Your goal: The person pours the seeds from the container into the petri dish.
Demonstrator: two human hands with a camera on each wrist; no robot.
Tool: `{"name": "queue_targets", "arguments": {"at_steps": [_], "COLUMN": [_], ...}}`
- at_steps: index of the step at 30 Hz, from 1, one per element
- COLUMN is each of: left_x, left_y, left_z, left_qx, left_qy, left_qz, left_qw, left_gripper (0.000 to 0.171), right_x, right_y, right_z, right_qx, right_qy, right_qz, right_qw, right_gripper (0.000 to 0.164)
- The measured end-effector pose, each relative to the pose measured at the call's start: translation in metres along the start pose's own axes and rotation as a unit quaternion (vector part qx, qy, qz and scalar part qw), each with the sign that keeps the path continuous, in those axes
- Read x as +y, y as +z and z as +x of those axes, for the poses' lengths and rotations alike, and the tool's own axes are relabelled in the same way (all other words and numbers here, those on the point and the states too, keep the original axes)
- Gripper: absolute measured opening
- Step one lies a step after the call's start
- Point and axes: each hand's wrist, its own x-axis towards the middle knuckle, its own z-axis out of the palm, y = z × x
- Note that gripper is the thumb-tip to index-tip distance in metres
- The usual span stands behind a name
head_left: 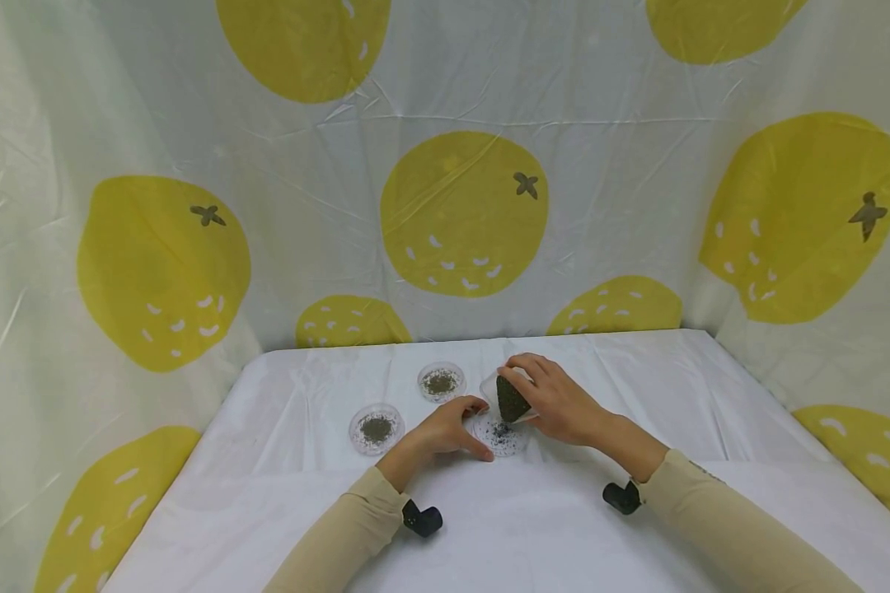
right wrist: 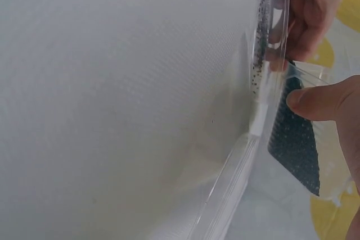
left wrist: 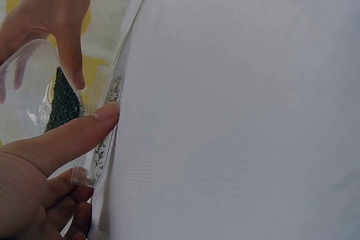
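My right hand [head_left: 559, 403] grips a clear plastic container [left wrist: 25, 91], tilted, with dark green granules [head_left: 512, 399] heaped against its lower side. Below it on the table sits a clear petri dish [head_left: 506, 445] with dark grains scattered over its bottom. Thumb and fingers of my left hand [head_left: 448, 428] hold this dish by its left side. In the right wrist view, the right thumb presses the container's wall over the granules [right wrist: 295, 139]. The dish [right wrist: 270, 32] shows edge-on there, with grains along its base.
Two more petri dishes with brownish-green grains stand on the white-covered table: one at the left [head_left: 377, 450], one farther back [head_left: 441, 399]. A clear curved plastic edge [right wrist: 222, 189] shows low in the right wrist view. A lemon-print cloth [head_left: 463, 214] hangs behind.
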Motion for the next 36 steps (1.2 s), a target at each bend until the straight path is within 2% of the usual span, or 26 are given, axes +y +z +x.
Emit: {"name": "queue_targets", "arguments": {"at_steps": [16,25,36], "left_x": [-0.0020,0.0002,0.0002], "left_y": [0.0009,-0.0003,0.0001], "left_z": [0.0011,0.0000,0.0002], "left_qx": [-0.002,-0.001,-0.003], "left_qy": [-0.002,0.006,-0.005], "left_qz": [-0.008,0.010,0.000], "left_qw": [1.0000,0.9999,1.0000], "left_gripper": [0.082,0.081,0.083], "right_x": [0.0026,0.0037,0.0032], "right_y": [0.0029,0.0032,0.0009], "right_z": [-0.0011,-0.0001,0.0007], "right_qx": [0.008,0.009,0.002], "right_qy": [-0.008,-0.011,-0.012], "right_qz": [-0.010,-0.020,-0.018], "right_qw": [1.000,1.000,1.000], "right_gripper": [0.101,0.101,0.098]}}
